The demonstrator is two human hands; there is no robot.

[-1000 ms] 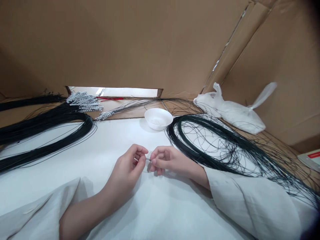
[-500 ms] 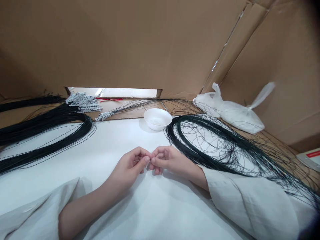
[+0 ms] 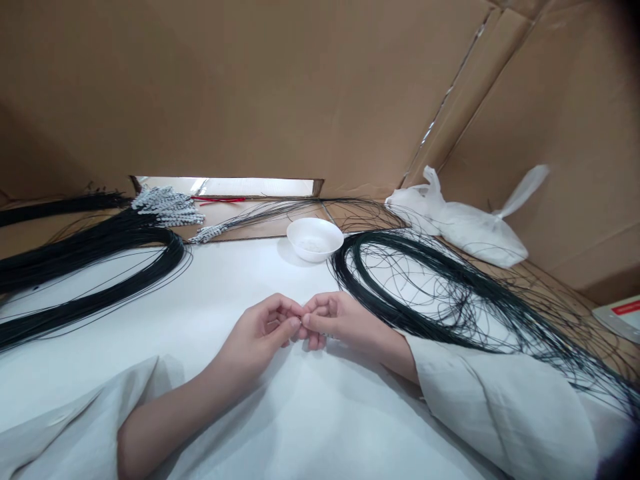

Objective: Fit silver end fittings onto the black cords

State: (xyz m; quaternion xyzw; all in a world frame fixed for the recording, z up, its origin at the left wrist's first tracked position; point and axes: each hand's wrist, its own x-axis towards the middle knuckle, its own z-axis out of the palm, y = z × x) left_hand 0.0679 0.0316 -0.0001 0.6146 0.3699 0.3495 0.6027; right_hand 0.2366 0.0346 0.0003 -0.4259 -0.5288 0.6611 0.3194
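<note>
My left hand (image 3: 267,325) and my right hand (image 3: 334,319) meet fingertip to fingertip over the white tabletop (image 3: 210,300). Thumb and forefinger are pinched together on each hand. Whatever lies between the tips is too small to make out. Just beyond the hands stands a small white bowl (image 3: 315,250) with something pale at its bottom. To the right, close by my right forearm, lies a looped bundle of dark green cords (image 3: 385,307), its thin strands tangled in the middle.
Black cord bundles (image 3: 100,293) lie on the left, one tipped with white-wrapped ends (image 3: 167,205). A red strip (image 3: 219,199) and a few thin cords lie at the back. Knotted white plastic bags (image 3: 480,230) rest at the right. Cardboard walls (image 3: 250,87) enclose the table.
My fingertips have shifted very slightly, with the left ones a touch further right against the right hand. Both hands stay pinched in the same place, and nothing else has visibly moved.
</note>
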